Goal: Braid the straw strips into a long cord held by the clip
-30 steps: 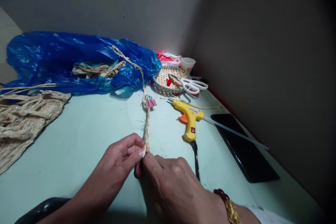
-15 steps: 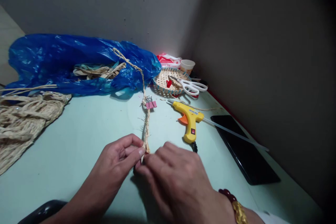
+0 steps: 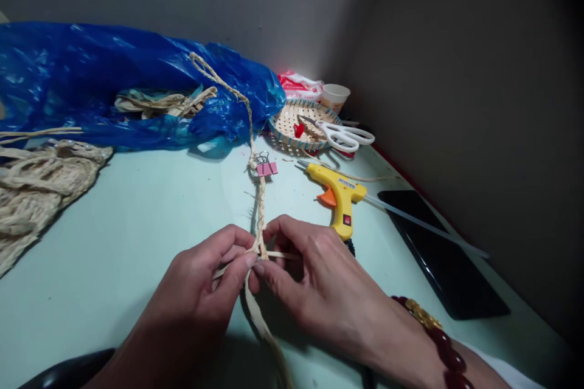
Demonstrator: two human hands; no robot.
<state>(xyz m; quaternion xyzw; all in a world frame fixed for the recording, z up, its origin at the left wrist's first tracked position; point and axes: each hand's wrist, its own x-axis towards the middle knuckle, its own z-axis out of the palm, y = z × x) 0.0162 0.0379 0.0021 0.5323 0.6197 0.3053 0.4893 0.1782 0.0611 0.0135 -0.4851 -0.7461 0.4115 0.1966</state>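
A pale straw braid runs from a loop on the blue bag down toward me. A pink binder clip grips it partway along. At its near end my left hand pinches the strands between thumb and fingers. My right hand is closed beside it, thumb and fingers around the braid's end, with one strand passing sideways into it. Another flat straw strand hangs loose between my hands toward the table's near edge. The exact crossing of the strands is partly hidden by my fingertips.
A yellow glue gun lies right of the braid, its glue stick over a black phone-like slab. Behind are white-handled scissors on a woven basket, a paper cup and a blue plastic bag. Woven straw lies left.
My right hand has turned and opened out from over the braid's end, so its thumb and fingers now show. A loose strand now hangs visibly between my hands. The view has shifted slightly.
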